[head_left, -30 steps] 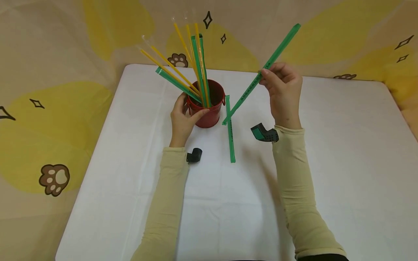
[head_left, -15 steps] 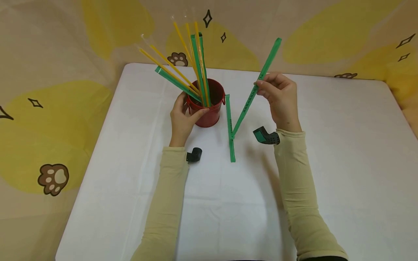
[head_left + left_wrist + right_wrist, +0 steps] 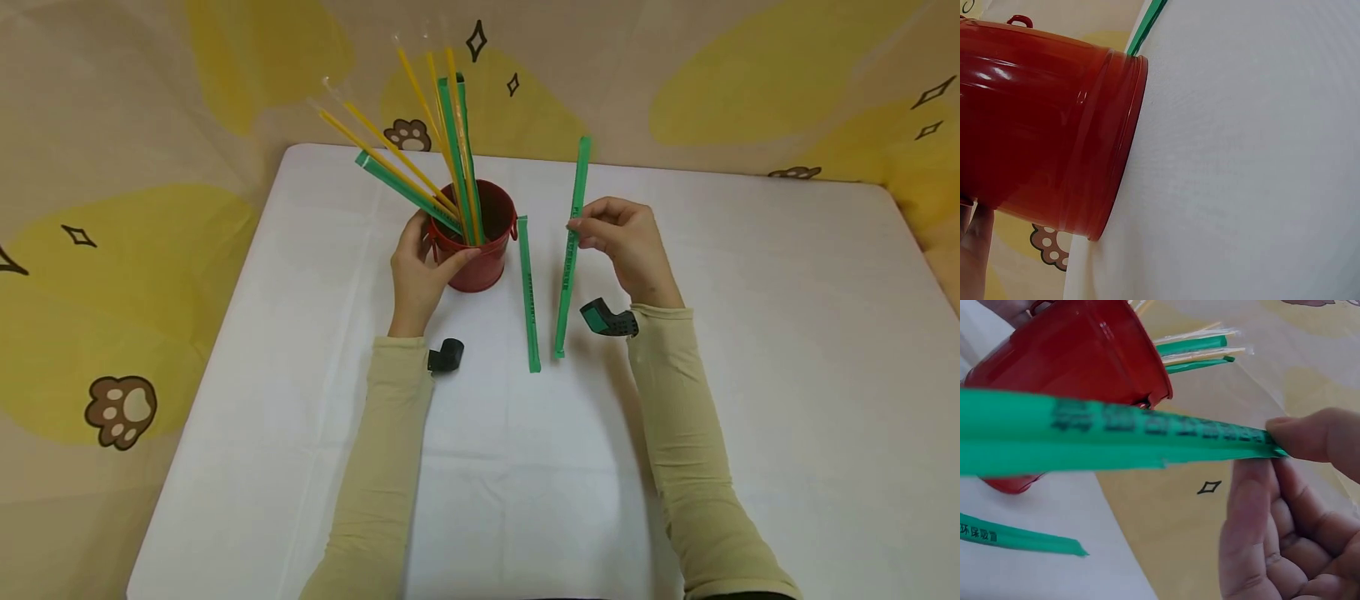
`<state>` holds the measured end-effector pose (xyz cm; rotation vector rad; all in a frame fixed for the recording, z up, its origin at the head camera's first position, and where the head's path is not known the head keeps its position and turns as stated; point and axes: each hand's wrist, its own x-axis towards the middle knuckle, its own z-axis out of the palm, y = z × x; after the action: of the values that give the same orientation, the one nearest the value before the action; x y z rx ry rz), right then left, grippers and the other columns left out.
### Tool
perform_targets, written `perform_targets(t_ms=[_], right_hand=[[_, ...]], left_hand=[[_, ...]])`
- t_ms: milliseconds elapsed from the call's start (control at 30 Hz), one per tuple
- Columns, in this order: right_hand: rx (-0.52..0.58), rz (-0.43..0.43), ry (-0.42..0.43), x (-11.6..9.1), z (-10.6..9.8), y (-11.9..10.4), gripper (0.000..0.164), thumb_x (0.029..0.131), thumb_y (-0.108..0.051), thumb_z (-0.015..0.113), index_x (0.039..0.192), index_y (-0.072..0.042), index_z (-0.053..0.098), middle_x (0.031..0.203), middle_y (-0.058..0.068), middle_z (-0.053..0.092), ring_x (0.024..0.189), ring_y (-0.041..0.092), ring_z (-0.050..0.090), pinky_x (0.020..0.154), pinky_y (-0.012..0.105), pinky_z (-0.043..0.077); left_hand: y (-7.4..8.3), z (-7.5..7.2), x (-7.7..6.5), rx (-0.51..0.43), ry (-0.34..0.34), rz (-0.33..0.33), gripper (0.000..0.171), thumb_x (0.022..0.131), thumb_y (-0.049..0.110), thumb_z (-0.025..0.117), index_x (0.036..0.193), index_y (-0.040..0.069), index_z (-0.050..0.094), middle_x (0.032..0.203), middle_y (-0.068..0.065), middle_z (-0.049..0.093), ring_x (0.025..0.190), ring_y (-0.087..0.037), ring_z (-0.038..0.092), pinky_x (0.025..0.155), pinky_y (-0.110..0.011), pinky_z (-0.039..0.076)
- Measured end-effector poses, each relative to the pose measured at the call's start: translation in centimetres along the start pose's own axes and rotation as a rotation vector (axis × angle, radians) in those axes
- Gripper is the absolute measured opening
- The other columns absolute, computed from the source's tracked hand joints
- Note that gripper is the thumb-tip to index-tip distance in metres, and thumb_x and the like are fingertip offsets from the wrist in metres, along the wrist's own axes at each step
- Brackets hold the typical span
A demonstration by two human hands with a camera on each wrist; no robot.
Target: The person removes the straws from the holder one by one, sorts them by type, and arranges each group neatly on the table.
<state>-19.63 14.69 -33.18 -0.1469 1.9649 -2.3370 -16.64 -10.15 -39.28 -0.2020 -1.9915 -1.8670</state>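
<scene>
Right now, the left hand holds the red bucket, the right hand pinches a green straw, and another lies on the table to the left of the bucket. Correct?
Not quite: in the head view, the loose green straw lies to the right of the red bucket, not left. The rest stands.

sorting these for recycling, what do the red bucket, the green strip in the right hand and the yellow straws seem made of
Red bucket: probably painted metal, glossy, with bright highlights; shiny plastic is possible.
Green strip in the right hand: paper or thin film, rather matte, creased and printed.
Yellow straws: likely plastic, evenly coloured, with clear wrappers showing past the tips.
</scene>
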Motion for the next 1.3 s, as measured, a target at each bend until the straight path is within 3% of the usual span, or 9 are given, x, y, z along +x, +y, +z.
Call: perform_targets(t_ms=[133, 633, 933, 1167, 1300], right_hand=[[-0.067, 0.047, -0.028, 0.2, -0.3, 0.6, 0.009, 0.082, 0.004, 0.067, 0.075, -0.001, 0.064, 0.074, 0.007, 0.065, 0.063, 0.016, 0.06, 0.064, 0.023, 0.053], [-0.122, 0.157, 0.014, 1.0, -0.3, 3.0, 0.013, 0.085, 0.003, 0.063, 0.074, -0.004, 0.062, 0.078, 0.005, 0.065, 0.073, 0.015, 0.064, 0.063, 0.023, 0.053], [-0.064, 0.213, 0.006, 1.4, -0.2, 4.3, 0.005, 0.084, 0.003, 0.064, 0.081, 0.003, 0.059, 0.078, 0.006, 0.066, 0.07, 0.013, 0.062, 0.062, 0.023, 0.053], [-0.083, 0.245, -0.005, 1.7, -0.2, 5.1, 0.004, 0.084, 0.003, 0.063, 0.081, 0.003, 0.06, 0.079, 0.005, 0.065, 0.066, 0.013, 0.06, 0.062, 0.023, 0.054], [-0.092, 0.271, -0.001, 1.8, -0.2, 5.5, 0.006, 0.086, 0.002, 0.062, 0.08, 0.0, 0.06, 0.079, 0.005, 0.064, 0.066, 0.013, 0.059, 0.061, 0.022, 0.054]], left_hand=[[0.0, 0.0, 0.0, -0.008, 0.004, 0.005, 0.071, 0.073, 0.001, 0.079, 0.135, -0.004, 0.044, 0.133, -0.016, 0.05, 0.124, -0.018, 0.046, 0.104, -0.029, 0.038], [-0.2, 0.0, 0.0, -0.001, 0.002, 0.027, 0.07, 0.074, 0.002, 0.079, 0.135, -0.004, 0.045, 0.132, -0.015, 0.051, 0.123, -0.018, 0.047, 0.104, -0.029, 0.039], [-0.2, 0.0, 0.1, 0.003, -0.005, 0.013, 0.072, 0.075, -0.002, 0.077, 0.137, -0.006, 0.042, 0.134, -0.02, 0.049, 0.125, -0.025, 0.045, 0.105, -0.034, 0.038], [3.2, 0.1, -0.5, 0.023, -0.009, -0.013, 0.064, 0.077, -0.005, 0.074, 0.133, -0.012, 0.042, 0.132, -0.025, 0.049, 0.124, -0.029, 0.046, 0.105, -0.036, 0.039], [1.7, 0.1, -0.2, 0.006, -0.004, 0.001, 0.065, 0.076, -0.003, 0.075, 0.134, -0.009, 0.044, 0.132, -0.021, 0.05, 0.124, -0.024, 0.046, 0.104, -0.033, 0.039]])
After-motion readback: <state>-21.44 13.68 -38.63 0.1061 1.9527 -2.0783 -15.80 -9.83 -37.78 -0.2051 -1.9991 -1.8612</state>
